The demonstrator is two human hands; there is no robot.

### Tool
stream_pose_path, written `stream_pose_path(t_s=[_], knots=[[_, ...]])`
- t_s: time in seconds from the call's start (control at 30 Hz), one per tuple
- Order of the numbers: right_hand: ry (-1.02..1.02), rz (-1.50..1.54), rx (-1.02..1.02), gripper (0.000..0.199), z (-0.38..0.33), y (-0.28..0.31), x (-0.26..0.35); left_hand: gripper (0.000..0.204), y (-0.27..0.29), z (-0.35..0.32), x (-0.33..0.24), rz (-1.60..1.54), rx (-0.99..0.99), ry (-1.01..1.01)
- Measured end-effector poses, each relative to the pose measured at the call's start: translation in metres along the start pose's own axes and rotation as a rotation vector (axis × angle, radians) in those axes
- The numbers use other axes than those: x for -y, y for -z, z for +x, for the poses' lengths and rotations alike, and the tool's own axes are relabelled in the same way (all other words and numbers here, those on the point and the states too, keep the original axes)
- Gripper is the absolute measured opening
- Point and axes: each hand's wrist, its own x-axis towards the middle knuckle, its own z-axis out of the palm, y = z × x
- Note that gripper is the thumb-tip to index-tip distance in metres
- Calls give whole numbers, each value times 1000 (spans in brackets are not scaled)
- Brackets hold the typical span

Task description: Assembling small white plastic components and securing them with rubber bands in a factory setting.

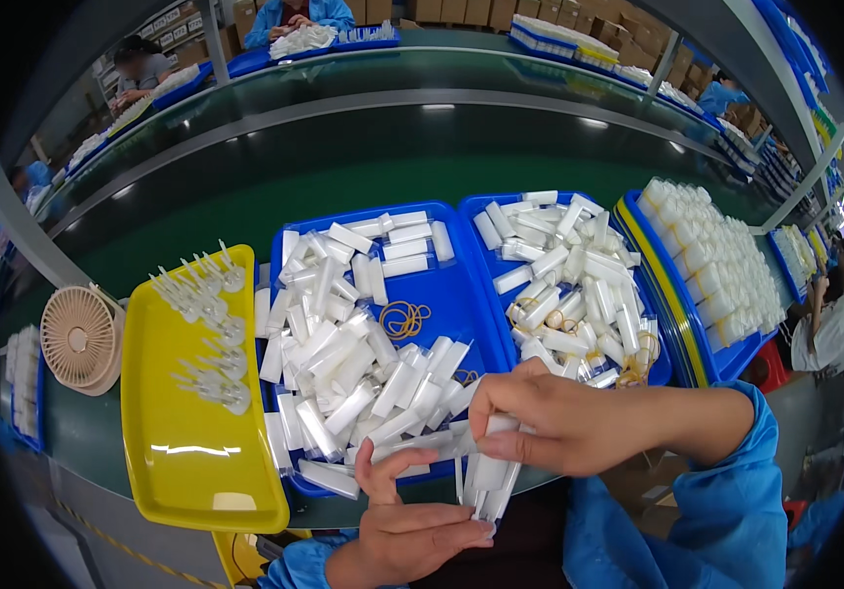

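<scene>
My left hand (412, 530) grips the lower end of a bundle of small clear-wrapped white packets (489, 476), held just below the near edge of the middle blue tray (451, 294). My right hand (564, 417) pinches the top of the same bundle from the right. That blue tray holds many loose white packets (343, 363) and a few tan rubber bands (404, 317). Both sleeves are blue.
A yellow tray (186, 452) with several small clear pointed parts sits on the left, next to a beige fan (79, 339). A second blue tray (579, 285) of packets and stacked trays of white caps (712, 265) stand to the right. Green conveyor belts run behind; other people work nearby.
</scene>
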Motion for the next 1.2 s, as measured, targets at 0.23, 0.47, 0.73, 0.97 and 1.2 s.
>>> stream_pose_path(t_s=[0.23,0.47,0.73,0.97,1.2], knots=[[40,91,64,12,-6,-29,1,31,-4,-8,3,-98,-138,74],[99,162,-6,15,1,-30,3,42,8,-9,3,-121,-47,121],[134,45,34,28,51,11,-6,24,11,-14,12,-325,-127,172],[70,-1031,-254,20,141,53,-111,21,11,-5,7,-328,-98,138],[21,-839,-432,14,122,44,-116,16,14,-8,6,-265,-157,185]])
